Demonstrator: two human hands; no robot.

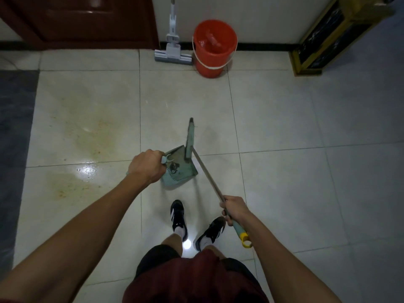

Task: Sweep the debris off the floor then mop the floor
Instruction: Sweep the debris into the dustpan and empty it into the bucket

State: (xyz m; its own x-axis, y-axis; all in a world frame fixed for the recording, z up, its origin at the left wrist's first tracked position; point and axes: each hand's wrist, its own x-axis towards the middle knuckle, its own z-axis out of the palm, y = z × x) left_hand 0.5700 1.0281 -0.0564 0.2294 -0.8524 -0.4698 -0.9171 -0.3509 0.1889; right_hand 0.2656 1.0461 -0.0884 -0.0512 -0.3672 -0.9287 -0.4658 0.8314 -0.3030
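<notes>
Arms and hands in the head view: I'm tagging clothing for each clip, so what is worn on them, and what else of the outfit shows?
Both forearms are bare: no sleeves, gloves, watch or rings show on the left hand or the right hand. Lower in the frame appear a dark red shirt, black shorts, white socks and black shoes with white stripes.

Both arms reach forward, left hand (pixel 147 166) and right hand (pixel 235 209) fisted
</notes>
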